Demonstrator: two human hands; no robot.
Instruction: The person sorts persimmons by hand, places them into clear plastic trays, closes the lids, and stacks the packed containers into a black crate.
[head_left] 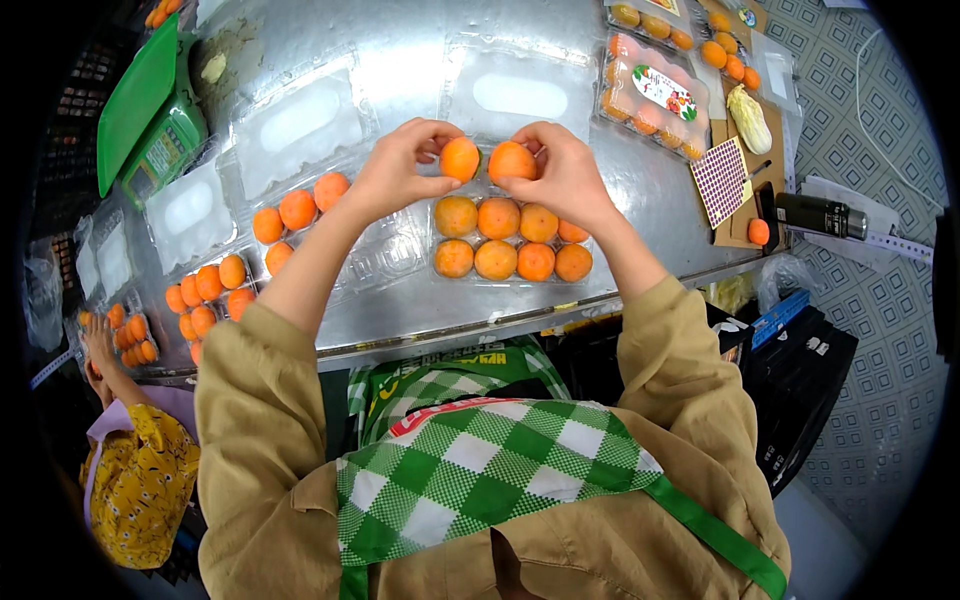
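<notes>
My left hand (405, 172) pinches a round, smooth, apricot-like orange fruit (459, 159) between thumb and fingers. Close beside it, my right hand (565, 178) grips a second such fruit (512, 163). Both are at the back edge of a clear plastic clamshell box (436, 276). Two rows of orange fruit (497, 259) fill the near part of that box, and my right wrist partly covers the row's end. The box's clear lid (520, 97) lies folded back beyond my hands.
More clear boxes with orange fruit (297, 210) line the metal table's left side. A green scale (165, 150) stands far left, above another person's hand (98, 340). At right are a closed, labelled fruit box (655, 95), a sticker sheet (722, 182) and a black bottle (815, 215).
</notes>
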